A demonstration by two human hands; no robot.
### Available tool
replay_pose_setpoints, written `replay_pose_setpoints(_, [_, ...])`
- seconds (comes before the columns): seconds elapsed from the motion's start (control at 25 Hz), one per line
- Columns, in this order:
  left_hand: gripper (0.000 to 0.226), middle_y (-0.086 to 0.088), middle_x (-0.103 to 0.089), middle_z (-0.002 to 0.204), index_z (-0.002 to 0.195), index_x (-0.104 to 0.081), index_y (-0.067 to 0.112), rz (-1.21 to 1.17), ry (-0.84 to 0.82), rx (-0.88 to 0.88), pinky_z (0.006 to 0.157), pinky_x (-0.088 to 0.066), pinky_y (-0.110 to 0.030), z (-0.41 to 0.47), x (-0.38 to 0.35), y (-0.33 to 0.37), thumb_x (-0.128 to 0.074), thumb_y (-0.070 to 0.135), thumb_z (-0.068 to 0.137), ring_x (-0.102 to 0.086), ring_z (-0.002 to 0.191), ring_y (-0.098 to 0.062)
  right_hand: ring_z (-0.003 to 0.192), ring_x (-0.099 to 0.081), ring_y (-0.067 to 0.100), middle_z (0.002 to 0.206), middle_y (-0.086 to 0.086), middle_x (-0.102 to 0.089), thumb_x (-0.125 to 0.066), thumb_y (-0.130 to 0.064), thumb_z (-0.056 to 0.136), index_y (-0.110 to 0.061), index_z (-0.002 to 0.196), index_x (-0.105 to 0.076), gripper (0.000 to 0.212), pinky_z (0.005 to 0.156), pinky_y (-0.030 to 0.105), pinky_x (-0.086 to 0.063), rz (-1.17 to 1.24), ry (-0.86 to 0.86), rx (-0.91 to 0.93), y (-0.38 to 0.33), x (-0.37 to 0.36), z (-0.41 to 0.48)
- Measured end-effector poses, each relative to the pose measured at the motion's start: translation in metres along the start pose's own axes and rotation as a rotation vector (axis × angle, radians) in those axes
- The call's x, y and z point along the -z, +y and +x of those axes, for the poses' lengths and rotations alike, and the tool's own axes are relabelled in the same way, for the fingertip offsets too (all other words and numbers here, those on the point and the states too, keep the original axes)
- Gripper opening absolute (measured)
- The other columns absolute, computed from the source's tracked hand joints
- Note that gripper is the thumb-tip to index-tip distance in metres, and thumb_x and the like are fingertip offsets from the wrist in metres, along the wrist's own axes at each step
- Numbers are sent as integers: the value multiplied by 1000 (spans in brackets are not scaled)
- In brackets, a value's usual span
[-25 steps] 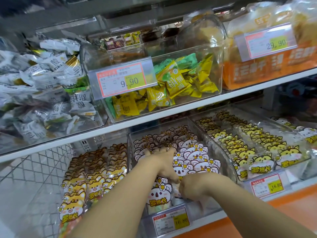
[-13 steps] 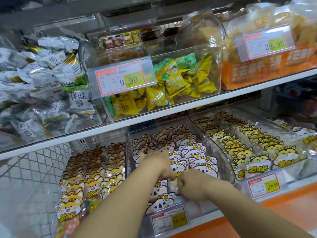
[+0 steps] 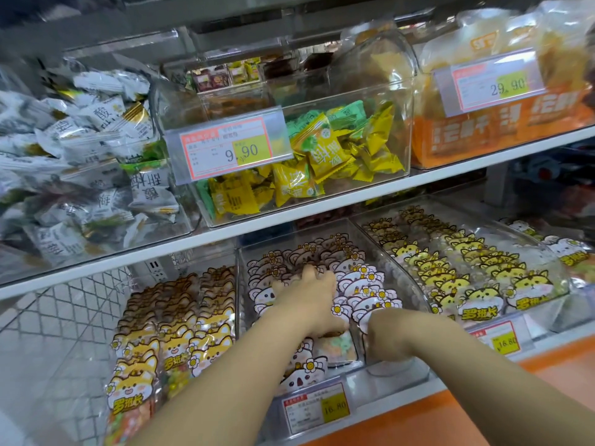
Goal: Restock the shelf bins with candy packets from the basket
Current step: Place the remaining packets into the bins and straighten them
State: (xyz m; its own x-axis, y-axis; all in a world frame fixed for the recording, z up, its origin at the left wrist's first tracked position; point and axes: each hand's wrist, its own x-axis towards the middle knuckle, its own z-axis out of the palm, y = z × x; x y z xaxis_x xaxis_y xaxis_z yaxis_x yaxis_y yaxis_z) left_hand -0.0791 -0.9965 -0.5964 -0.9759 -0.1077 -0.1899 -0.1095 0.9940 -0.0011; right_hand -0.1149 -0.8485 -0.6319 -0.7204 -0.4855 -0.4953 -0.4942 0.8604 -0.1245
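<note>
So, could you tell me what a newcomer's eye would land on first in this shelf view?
Most likely the two bare arms stretched in from below: the left hand and right hand are both in the middle clear bin of the lower shelf, among rows of koala-faced packets. Next comes the big 9.90 price tag on the upper-shelf bin of yellow and green packets, then the orange packs at upper right.

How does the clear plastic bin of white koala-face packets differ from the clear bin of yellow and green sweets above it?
The koala bin holds white packets in overlapping rows; the sweets bin holds yellow and green sweets heaped loosely. The koala bin's price tag reads 16.80, the sweets bin's tag 9.90. The left hand and right hand are in the koala bin only. Both bins are clear plastic.
</note>
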Motion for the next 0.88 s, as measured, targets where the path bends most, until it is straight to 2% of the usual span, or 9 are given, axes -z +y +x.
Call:
replay_pose_setpoints(0.12, [66, -6, -35, 144, 137, -44, 25, 108, 51, 91, 109, -26, -68, 6, -9, -1, -62, 60, 84, -42, 132, -34, 87, -49, 27, 115, 17, -62, -49, -26, 99, -10, 103, -61, 20, 77, 30, -43, 64, 68, 19, 2, -5, -2])
replay_pose_setpoints(0.24, [65, -6, -35, 145, 138, -46, 23, 125, 37, 129, 109, -26, -66, 9, -8, 0, -62, 56, 84, -42, 132, -34, 87, -46, 29, 105, 18, -54, -38, -25, 101, -9, 95, -55, 24, 78, 33, -41, 68, 100, 49, 2, -9, -6])
replay_pose_setpoints(0.36, [58, -5, -34, 145, 130, -51, 26, -91, -34, 60, 110, -37, -53, -2, 10, -8, -66, 58, 84, -46, 129, -29, 83, -51, 30, 92, 11, -51, -39, -34, 100, -13, 74, -47, 34, 74, 35, -44, 82, 158, 49, 2, -3, -23])
replay_pose_setpoints(0.48, [48, 2, -36, 145, 131, -52, 31, -274, 55, -81, 108, -43, -38, -37, 25, -27, -66, 51, 90, -48, 127, -17, 79, -50, 28, 77, 5, -48, -44, -36, 96, -18, 65, -41, 36, 70, 32, -44, 43, 188, 67, -1, 4, -40])
replay_pose_setpoints(0.52, [44, 5, -38, 143, 130, -53, 32, -298, 108, -127, 108, -42, -37, -54, 25, -34, -64, 49, 91, -49, 125, -13, 79, -50, 28, 75, 4, -47, -45, -34, 95, -18, 65, -40, 35, 71, 32, -44, 15, 214, 73, -3, 4, -48])
replay_pose_setpoints(0.6, [35, 9, -46, 137, 125, -56, 34, -321, 224, -201, 106, -43, -37, -88, 17, -43, -63, 47, 92, -51, 123, -10, 82, -52, 28, 84, 5, -56, -45, -34, 96, -18, 72, -48, 30, 72, 33, -46, -43, 318, 102, -14, 1, -66])
replay_pose_setpoints(0.68, [26, 10, -52, 129, 117, -60, 33, -369, 324, -256, 102, -45, -38, -118, 2, -48, -61, 42, 93, -53, 118, -9, 93, -60, 27, 102, 2, -67, -46, -36, 95, -24, 92, -63, 22, 74, 34, -49, -50, 483, 142, -29, -9, -86])
replay_pose_setpoints(0.8, [22, 9, -60, 116, 110, -64, 30, -453, 442, -298, 96, -46, -34, -159, -26, -42, -56, 36, 90, -57, 110, -10, 103, -63, 23, 107, -4, -70, -50, -38, 93, -30, 106, -66, 22, 75, 34, -50, 68, 728, 231, -52, -37, -117])
replay_pose_setpoints(0.88, [19, 8, -62, 108, 108, -66, 26, -552, 493, -274, 91, -45, -29, -191, -58, -38, -59, 28, 90, -58, 102, -10, 102, -64, 21, 105, -5, -71, -53, -39, 91, -29, 105, -68, 23, 78, 37, -52, 172, 740, 320, -66, -68, -133])
